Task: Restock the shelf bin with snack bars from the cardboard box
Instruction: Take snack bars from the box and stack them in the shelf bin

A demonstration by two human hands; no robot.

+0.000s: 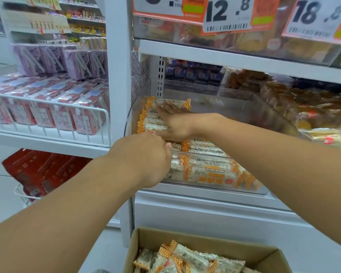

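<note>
Both your arms reach into the clear shelf bin [274,117], crossing over its front edge. Your right hand [175,123] lies flat, palm down, on the stack of snack bars [151,120] at the bin's left side — the fingers are straight and held close together, pointing toward the back left corner, pressing on the top wrappers. Your left hand [146,154] sits lower and nearer to you, at the bin's front left; its fingers are curled inward with the thumb toward the bars, but the back of the hand hides them, so you cannot tell whether they pinch a wrapper or merely rest against it. More bars [205,170] lie lengthwise along the front wall of the bin, white with orange checked ends. The cardboard box [205,245] stands open on the floor below, directly under the bin, with loose bars of the same kind [187,259] heaped inside. To the left, a white wire basket [71,107] holds pink cartons [47,107] — above the bin hang price tags [228,14].
</note>
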